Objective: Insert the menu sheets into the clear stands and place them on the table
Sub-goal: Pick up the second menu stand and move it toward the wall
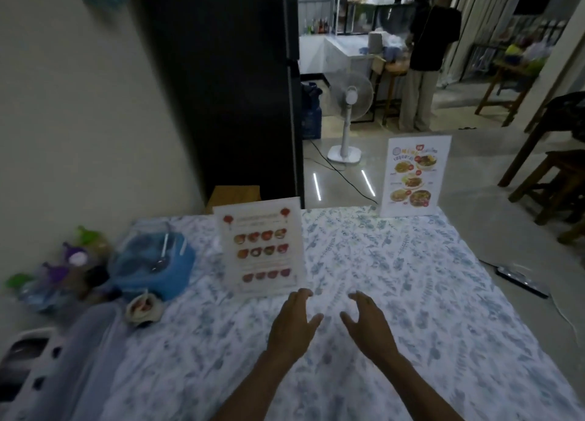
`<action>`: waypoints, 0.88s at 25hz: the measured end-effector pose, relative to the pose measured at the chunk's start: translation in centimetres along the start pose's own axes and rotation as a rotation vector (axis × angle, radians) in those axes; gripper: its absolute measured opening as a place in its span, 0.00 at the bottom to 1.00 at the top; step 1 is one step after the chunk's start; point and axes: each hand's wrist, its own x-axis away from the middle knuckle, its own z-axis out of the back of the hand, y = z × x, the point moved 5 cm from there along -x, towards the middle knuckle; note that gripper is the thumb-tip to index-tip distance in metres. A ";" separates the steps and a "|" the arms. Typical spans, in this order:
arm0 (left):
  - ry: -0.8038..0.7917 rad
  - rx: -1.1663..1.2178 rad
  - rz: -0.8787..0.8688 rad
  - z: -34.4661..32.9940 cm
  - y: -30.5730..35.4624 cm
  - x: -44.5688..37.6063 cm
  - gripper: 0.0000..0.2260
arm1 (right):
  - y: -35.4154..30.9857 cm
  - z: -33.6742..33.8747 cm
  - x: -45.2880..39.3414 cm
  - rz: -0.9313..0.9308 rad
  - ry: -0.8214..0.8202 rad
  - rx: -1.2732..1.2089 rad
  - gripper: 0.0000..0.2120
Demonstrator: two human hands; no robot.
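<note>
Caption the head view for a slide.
Two menu stands upright on the table; both hands empty.

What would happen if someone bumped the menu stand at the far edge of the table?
The far menu stand is tall, thin and upright, so it would probably tip easily. It sits at the table edge, so it might fall off. The cloth may limit sliding.

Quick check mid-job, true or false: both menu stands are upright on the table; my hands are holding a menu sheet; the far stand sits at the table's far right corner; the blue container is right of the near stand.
1. Both the near stand and the far stand are upright on the table. True.
2. The hands hold a sheet. False: the left hand and the right hand are open and empty.
3. The far stand sits at the far right corner. True.
4. The blue container is right of the near stand. False: it is left.
</note>
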 end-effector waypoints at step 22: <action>0.248 0.115 0.359 16.4 -12.5 -6.8 0.23 | -11.2 -2.6 -10.3 0.006 -0.047 -0.044 0.40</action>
